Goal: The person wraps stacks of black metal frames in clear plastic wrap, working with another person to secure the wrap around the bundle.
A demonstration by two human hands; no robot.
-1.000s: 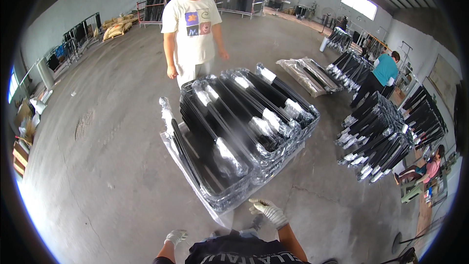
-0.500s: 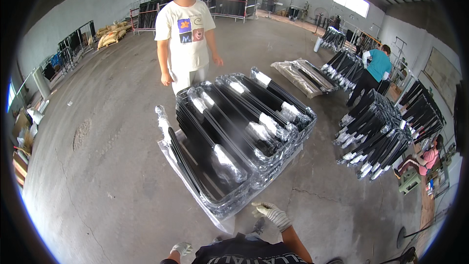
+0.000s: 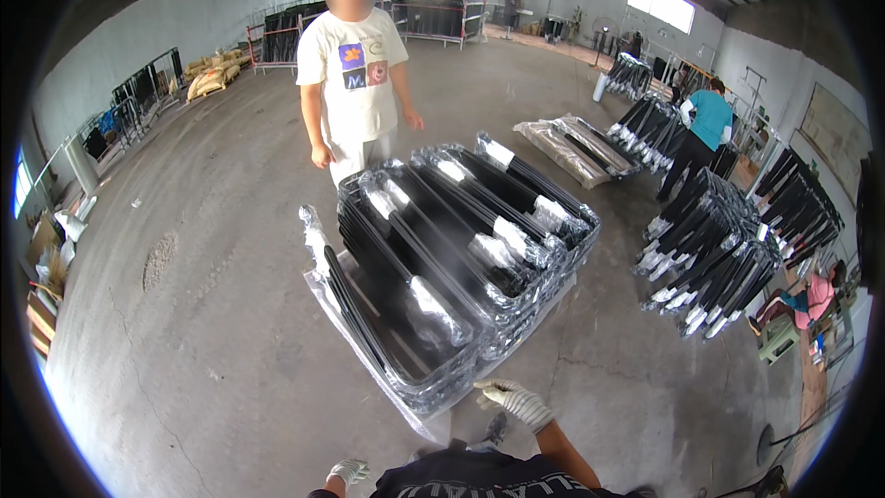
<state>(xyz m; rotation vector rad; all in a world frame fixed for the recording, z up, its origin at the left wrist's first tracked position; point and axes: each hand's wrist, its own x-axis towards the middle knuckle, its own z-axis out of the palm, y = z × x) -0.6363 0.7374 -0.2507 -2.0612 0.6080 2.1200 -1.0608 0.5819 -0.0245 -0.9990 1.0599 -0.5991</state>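
A stack of black metal tube frames (image 3: 369, 263), wrapped at places in clear plastic film, lies before me on a sheet of plastic. White wrapping (image 3: 433, 309) covers parts of the tubes. My right hand (image 3: 513, 403), in a white knit glove with grey stripes, hovers just off the stack's near corner, fingers reaching left and holding nothing that I can see. Low at the bottom, close to my body, my left hand (image 3: 350, 471) is in a similar glove. Its fingers are loosely extended and apart from the stack.
A person in a white T-shirt (image 3: 355, 83) stands behind the stack. A flat, wrapped bundle (image 3: 576, 152) lies beyond it. More frames (image 3: 705, 249) lean in bunches at the right, near a person in teal (image 3: 708, 120) and a seated person in pink (image 3: 816, 300).
The whole scene has shifted slightly down and right in view. Both of my hands keep nearly the same pose. The stack looks unchanged.
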